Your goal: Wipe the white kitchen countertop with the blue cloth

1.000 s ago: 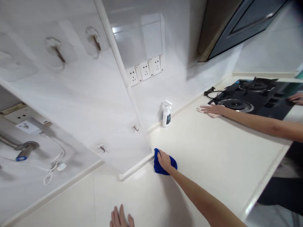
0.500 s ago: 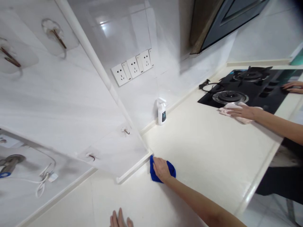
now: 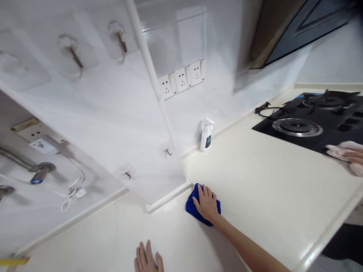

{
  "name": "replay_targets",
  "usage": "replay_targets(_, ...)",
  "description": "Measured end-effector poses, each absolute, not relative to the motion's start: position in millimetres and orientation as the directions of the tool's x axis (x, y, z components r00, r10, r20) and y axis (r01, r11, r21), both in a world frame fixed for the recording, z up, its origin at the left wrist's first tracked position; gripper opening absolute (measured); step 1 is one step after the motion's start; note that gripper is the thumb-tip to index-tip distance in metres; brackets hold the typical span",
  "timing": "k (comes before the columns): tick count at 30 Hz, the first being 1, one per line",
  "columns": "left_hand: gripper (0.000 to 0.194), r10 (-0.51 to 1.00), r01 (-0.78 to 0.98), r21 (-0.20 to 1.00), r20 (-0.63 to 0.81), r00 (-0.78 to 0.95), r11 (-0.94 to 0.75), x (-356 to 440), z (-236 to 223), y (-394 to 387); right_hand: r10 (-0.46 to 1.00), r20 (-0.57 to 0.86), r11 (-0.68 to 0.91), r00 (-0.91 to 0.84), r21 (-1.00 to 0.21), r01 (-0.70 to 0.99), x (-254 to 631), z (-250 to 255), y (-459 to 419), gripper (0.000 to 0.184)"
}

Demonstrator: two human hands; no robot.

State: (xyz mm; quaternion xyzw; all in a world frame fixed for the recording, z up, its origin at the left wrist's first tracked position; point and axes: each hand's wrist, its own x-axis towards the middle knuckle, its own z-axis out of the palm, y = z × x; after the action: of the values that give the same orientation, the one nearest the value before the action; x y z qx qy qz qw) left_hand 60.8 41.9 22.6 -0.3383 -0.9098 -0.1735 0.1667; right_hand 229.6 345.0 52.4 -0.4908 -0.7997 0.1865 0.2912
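My right hand [image 3: 208, 204] presses a blue cleaning cloth [image 3: 195, 212] onto the white countertop [image 3: 244, 181], its fingers laid over the cloth and holding it. The cloth lies just right of the front corner of a white partition panel [image 3: 136, 124]. My left hand [image 3: 147, 260] rests on the counter at the bottom of the view, fingers spread, holding nothing; its wrist is cut off by the frame. Behind the cloth, a white spray bottle [image 3: 207, 136] stands upright against the wall.
A black gas stove [image 3: 295, 128] sits on the right of the counter. There another person's hand [image 3: 356, 156] holds a pale pink cloth [image 3: 337, 152]. Hooks [image 3: 168, 152] stick out from the panel. Wall sockets [image 3: 181, 78], a water valve [image 3: 42, 172] and a bundled white cord [image 3: 68, 200] are also here.
My right hand has slid the blue cloth slightly off the panel's corner, its fingers now more spread. More of my left hand shows. The view has turned left; the co-worker's cloth is farther right, by the stove's edge.
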Motion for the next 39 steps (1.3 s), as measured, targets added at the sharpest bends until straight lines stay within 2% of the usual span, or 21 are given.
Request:
replay_targets(3,0.052,0.586,0.676,0.173,0.376,-0.718,0.716,63.3,28.5,40.8,0.883,0.257,0.469,-0.393,-0.529,0.707,209.7,52.4,326.2,0.063)
replay_targets(7,0.052,0.608,0.683,0.157,0.345,-0.715,0.714,65.5,32.9,39.7,0.863,0.2,0.492,-0.464,-0.543,0.681,165.2,54.2,282.6,0.065)
replay_targets(11,0.052,0.606,0.684,0.184,0.343,-0.717,0.705,67.4,33.1,38.4,0.769,0.206,0.613,-0.606,-0.508,0.605,127.1,51.4,236.5,0.066)
replay_targets(15,0.053,0.604,0.675,0.213,0.314,-0.732,0.707,68.3,32.4,37.5,0.706,0.25,0.686,-0.662,-0.473,0.553,105.3,46.2,204.0,0.071)
replay_targets(21,0.055,0.595,0.668,0.214,0.319,-0.738,0.713,70.0,31.9,38.5,0.583,0.18,0.771,-0.792,-0.428,0.471,99.1,58.2,192.6,0.069)
replay_targets(23,0.056,0.59,0.663,0.217,0.318,-0.742,0.716,71.0,32.0,38.6,0.503,0.17,0.816,-0.847,-0.416,0.402,101.0,66.9,195.2,0.067)
replay_targets(27,0.058,0.593,0.663,0.228,0.307,-0.744,0.713,71.6,30.4,36.4,0.184,0.22,0.887,-0.958,-0.457,0.065,106.9,74.4,194.7,0.061)
replay_targets(29,0.061,0.595,0.663,0.247,0.3,-0.746,0.706,70.6,29.0,34.2,0.167,0.281,0.85,-0.945,-0.527,-0.007,111.9,68.2,189.9,0.062)
replay_targets(32,0.063,0.604,0.665,0.299,0.277,-0.747,0.684,68.7,29.3,30.1,0.381,0.343,0.707,-0.859,-0.707,0.031,125.5,52.6,182.7,0.062)
replay_targets(35,0.059,0.617,0.669,0.358,0.263,-0.742,0.652,67.6,35.9,24.7,0.607,0.214,0.361,-0.765,-0.932,0.025,145.0,46.5,182.7,0.049)
replay_targets(37,0.054,0.659,0.686,0.408,0.23,-0.716,0.603,67.3,43.5,21.1,0.637,0.098,0.15,-0.765,-0.989,-0.002,157.3,51.3,186.1,0.042)
replay_targets(39,0.048,0.737,0.709,0.482,0.173,-0.654,0.515,67.1,51.7,18.5,0.619,0.023,0.038,-0.785,-0.999,0.0,167.3,59.2,189.1,0.04)
